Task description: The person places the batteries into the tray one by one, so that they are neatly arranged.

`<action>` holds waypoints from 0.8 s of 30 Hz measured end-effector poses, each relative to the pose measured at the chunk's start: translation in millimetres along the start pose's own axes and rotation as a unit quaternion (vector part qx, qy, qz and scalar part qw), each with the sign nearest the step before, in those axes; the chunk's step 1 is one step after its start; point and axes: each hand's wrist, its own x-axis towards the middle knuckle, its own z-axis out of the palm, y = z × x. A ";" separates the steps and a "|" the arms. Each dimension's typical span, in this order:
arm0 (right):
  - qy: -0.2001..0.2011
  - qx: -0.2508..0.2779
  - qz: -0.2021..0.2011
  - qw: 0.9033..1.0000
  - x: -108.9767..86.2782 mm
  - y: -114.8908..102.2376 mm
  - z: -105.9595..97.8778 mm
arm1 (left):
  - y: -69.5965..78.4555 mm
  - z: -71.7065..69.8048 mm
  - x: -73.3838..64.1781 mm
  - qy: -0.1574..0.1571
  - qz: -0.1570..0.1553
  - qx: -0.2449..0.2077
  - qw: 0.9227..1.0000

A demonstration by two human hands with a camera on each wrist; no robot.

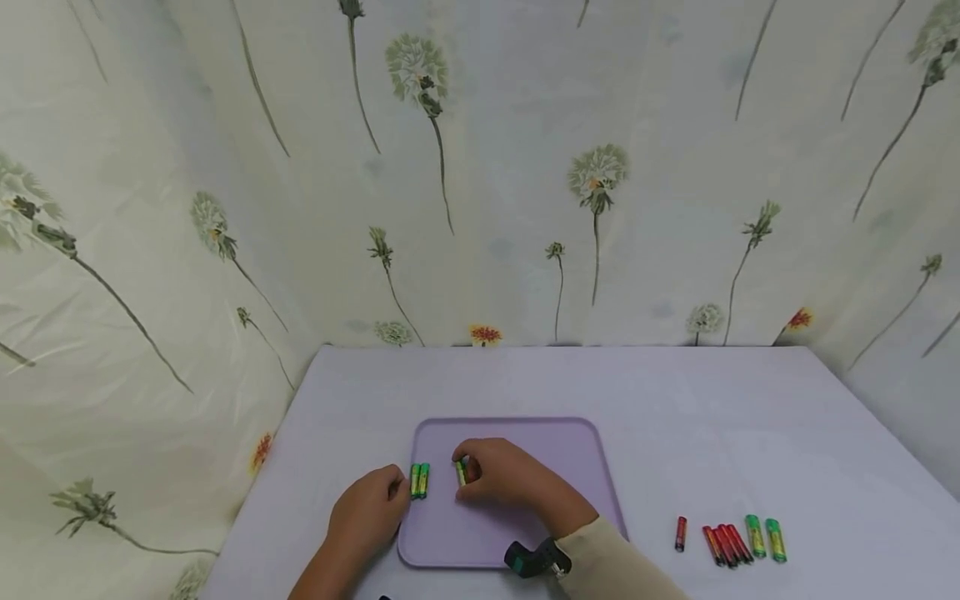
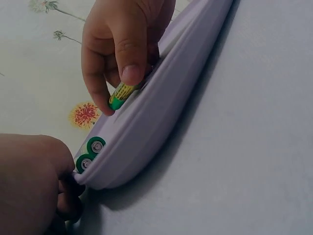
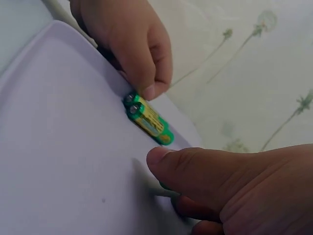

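Observation:
A lilac tray (image 1: 450, 533) lies on the table, and my left hand (image 1: 369, 510) grips its left rim with curled fingers. Just inside that rim, two green-and-yellow batteries (image 3: 150, 123) lie side by side, close to the left fingertips. Over the tray, my right hand (image 1: 498, 477) pinches another green-and-yellow battery (image 2: 122, 94) between thumb and fingers. In the right wrist view that battery is mostly hidden behind the right thumb (image 3: 168, 159).
Right of the tray, several red batteries (image 1: 727, 546) lie on the white table (image 1: 675, 400), one red battery (image 1: 681, 534) apart from the others. Beside them are two green-and-yellow batteries (image 1: 765, 537). A flower-patterned curtain (image 1: 510, 192) hangs behind the table.

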 end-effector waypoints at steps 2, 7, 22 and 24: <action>-0.002 -0.007 0.000 1.000 3.6 -4.2 3.6 | -1.0 -0.5 0.0 0.001 0.002 0.001 1.000; -0.007 -0.022 0.009 1.000 10.0 -14.5 9.7 | -2.4 -0.8 0.6 0.002 0.005 -0.003 1.000; 0.024 -0.056 0.017 0.998 22.4 -36.0 27.0 | -3.2 -0.3 1.7 0.008 0.016 -0.002 1.000; 0.026 -0.067 0.018 0.997 23.5 -37.3 29.8 | -2.9 -0.3 0.6 0.005 0.012 -0.006 1.000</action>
